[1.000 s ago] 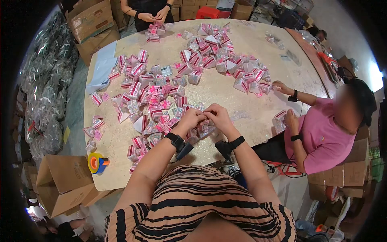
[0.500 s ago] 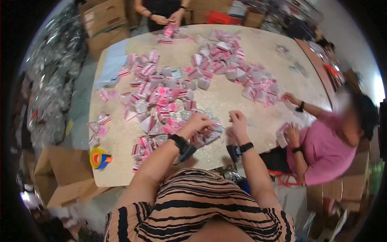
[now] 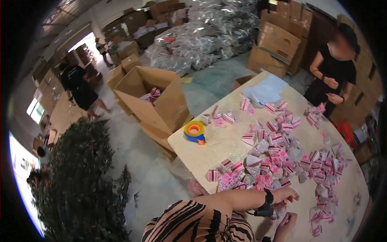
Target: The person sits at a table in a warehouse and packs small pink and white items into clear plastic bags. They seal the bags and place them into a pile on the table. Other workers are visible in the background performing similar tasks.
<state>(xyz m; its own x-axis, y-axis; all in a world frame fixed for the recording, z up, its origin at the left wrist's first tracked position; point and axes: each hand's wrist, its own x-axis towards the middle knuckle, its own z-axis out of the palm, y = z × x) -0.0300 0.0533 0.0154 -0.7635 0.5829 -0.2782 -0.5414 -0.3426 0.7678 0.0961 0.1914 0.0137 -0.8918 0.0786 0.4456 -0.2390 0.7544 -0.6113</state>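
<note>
My left hand [image 3: 285,195] is over the near side of the table [image 3: 225,155], its fingers bent and drawn together. Beside it, closer to me, is my right hand [image 3: 287,224], also closed with the thumb along the fingers. Whatever either hand may pinch is too small or hidden to make out. Between them, partly under my left hand, lies a clear-wrapped packet [image 3: 280,208]. A spread of pink-and-white striped, wedge-shaped packets [image 3: 276,139] in clear wrap covers the table beyond my left hand. Some silvery packets [image 3: 250,179] lie among them.
A yellow, orange and blue tape dispenser [image 3: 194,132] stands at the table's left corner. Just past it is an open cardboard box [image 3: 149,92] with striped packets inside. Pale blue sheets [image 3: 264,90] lie at the far edge. A person in black [image 3: 336,66] stands across the table.
My view has swung left, bringing the open box and the room behind into sight; the person in pink is out of it. Across the table, the other person's hands have left the pink packet.
</note>
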